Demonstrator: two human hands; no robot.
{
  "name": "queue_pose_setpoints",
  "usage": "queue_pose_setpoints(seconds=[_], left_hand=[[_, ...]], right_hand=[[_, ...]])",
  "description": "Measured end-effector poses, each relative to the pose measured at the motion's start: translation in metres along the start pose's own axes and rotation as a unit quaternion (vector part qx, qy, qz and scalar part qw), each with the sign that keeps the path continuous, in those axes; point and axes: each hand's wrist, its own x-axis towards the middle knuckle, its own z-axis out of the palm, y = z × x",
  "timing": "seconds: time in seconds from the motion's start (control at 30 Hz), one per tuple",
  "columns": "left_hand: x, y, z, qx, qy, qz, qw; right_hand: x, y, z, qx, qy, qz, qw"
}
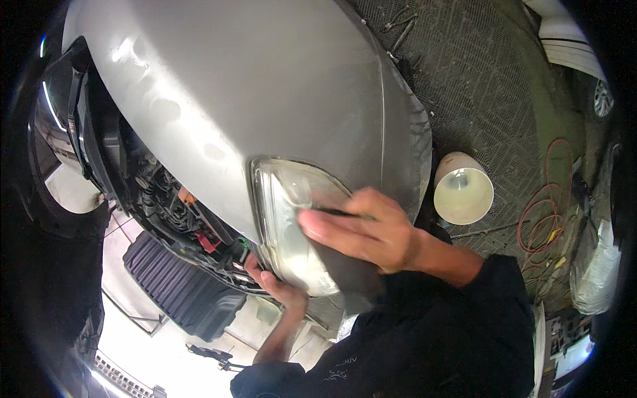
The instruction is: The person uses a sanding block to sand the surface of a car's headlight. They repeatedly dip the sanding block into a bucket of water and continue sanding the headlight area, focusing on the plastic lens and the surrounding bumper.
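Note:
A car headlight (277, 219) with a clear, partly hazy lens sits in a dull grey front panel (298, 86). My right hand (381, 232) lies over the lens, fingers stretched forward and slightly blurred. Beneath those fingers is a dark, flexible sheet that looks like sandpaper (348, 265), pressed on the lens and trailing past its outer edge. At the other end of the headlight, beside the engine bay, my left hand (285, 290) rests against the lens's edge with thumb and fingers apart. Part of its fingertips is hidden by the car body.
An uncovered engine bay (166, 199) lies to the left. A white bucket (458, 160) holding cloudy liquid stands on the patterned floor at right, with a red hose (524, 222) beyond it. A black ribbed panel (179, 285) lies at lower left. Another vehicle's wheel (602, 98) shows far right.

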Motion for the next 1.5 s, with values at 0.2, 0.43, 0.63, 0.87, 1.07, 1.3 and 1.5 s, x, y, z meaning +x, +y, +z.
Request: queue_pose_setpoints(seconds=[0.2, 0.43, 0.63, 0.87, 1.07, 1.3, 1.5], left_hand=[[-0.003, 0.008, 0.005, -0.019, 0.005, -0.028, 0.999], [0.000, 0.010, 0.002, 0.048, -0.004, 0.008, 0.999], [-0.008, -0.007, -0.002, -0.002, 0.015, -0.018, 1.000], [-0.009, -0.028, -0.018, 0.040, 0.021, -0.008, 0.999], [-0.003, 0.006, 0.005, -0.010, -0.001, -0.013, 1.000], [-0.006, 0.000, -0.003, 0.013, -0.016, -0.009, 1.000], [-0.001, 0.001, -0.001, 0.052, -0.007, 0.016, 0.998]], right_hand=[[0.006, 0.016, -0.010, -0.096, -0.006, 0.000, 0.995], [-0.019, 0.013, 0.006, -0.150, -0.002, 0.007, 0.989], [0.019, 0.014, 0.021, -0.174, 0.070, -0.038, 0.982], [0.036, 0.016, 0.021, -0.145, 0.065, -0.071, 0.985], [0.000, 0.023, 0.010, -0.175, 0.034, -0.092, 0.980], [0.004, 0.018, 0.015, -0.121, -0.002, -0.081, 0.989], [0.035, 0.014, 0.019, -0.105, 0.017, -0.035, 0.994]])
